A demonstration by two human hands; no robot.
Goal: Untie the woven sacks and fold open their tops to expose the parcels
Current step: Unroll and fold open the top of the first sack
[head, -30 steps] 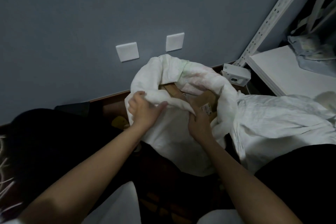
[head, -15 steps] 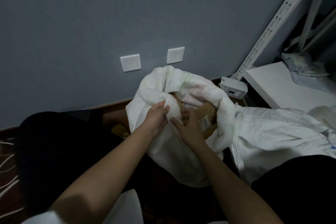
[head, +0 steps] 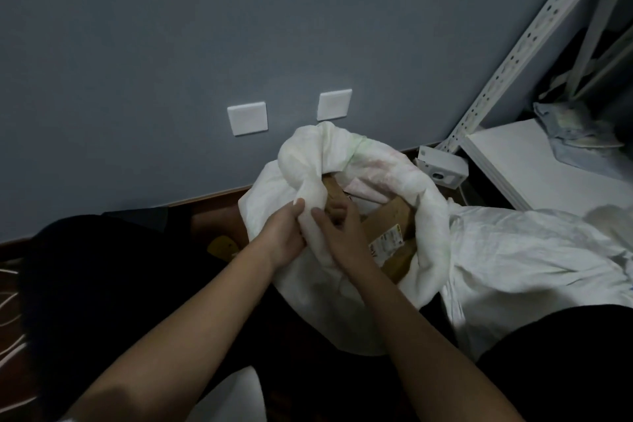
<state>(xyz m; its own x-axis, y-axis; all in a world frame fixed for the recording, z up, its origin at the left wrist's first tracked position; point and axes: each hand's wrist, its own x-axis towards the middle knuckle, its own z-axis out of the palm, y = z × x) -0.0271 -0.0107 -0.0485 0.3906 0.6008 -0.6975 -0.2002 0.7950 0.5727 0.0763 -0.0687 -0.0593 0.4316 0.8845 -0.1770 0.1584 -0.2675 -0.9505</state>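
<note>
Two sacks sit on the floor against the grey wall (head: 171,27). At three o'clock of the scene a second sack (head: 534,250) lies slumped on its side, closed as far as I can see, touching the open sack (head: 342,301) that stands at the centre. At two o'clock a white shelf (head: 534,171) juts out under a perforated upright (head: 507,65), and a small white box (head: 442,166) sits at the upright's foot, just beside the open sack's far rim.

That sack's top is rolled outward into a thick collar, and brown cardboard parcels (head: 390,233) with a printed label show inside its mouth, along with a pale pink packet (head: 363,190) toward twelve o'clock.

Both hands work the near rim, at about seven o'clock of the mouth. Left hand (head: 286,236): fingers curled round a bunched fold of the fabric, thumb on top. Right hand (head: 342,233): thumb pressed on the same fold, fingers hooked over the rim and down into the mouth, their tips half hidden. The two hands nearly touch.

Two white wall plates (head: 247,118) sit on the wall at eleven and twelve o'clock above the sack.
</note>
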